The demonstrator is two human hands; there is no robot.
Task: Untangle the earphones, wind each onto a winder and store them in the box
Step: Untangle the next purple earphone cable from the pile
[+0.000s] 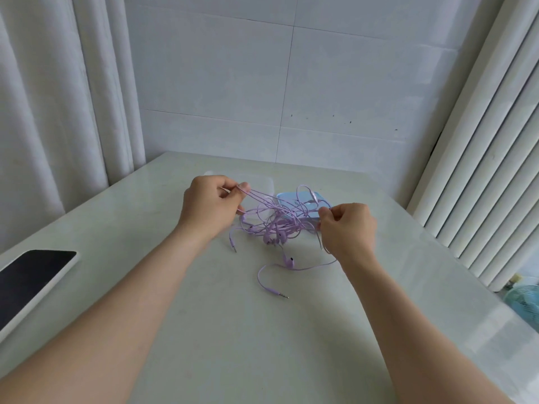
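Two hands lift a purple tangle of earphones (271,223) just above the counter (204,330), pulling strands apart to expose the knot. Left hand (208,204), raised at the far left, has its fingers (243,187) pinched on several cords; right hand (348,228) pinches strands nearer, in front of the blue box (287,198). One plug (280,293) trails near.
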